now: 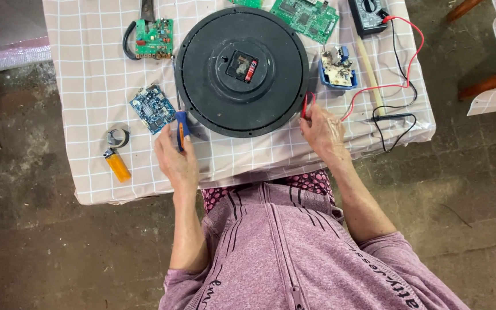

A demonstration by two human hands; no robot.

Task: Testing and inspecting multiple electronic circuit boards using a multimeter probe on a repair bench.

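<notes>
I see the round black clock back (242, 72) lying flat on the counter (87, 86) straight ahead between my hands, left hand (176, 158) clamped on a blue-handled screwdriver (181, 127), right hand (324, 129) pinching a red probe (307, 105) touching its rim.

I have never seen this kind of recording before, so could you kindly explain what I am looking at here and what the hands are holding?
There is no machine: one camera worn on a person's head looks straight down at their own two bare hands. They sit at a table under a checked cloth. In the middle lies a round black clock, back side up, with its small mechanism showing. The left hand grips a blue-handled screwdriver at the clock's edge. The right hand holds a red probe, wired to a multimeter. Around these lie green circuit boards, a blue board, a tape roll and an orange lighter.
</notes>
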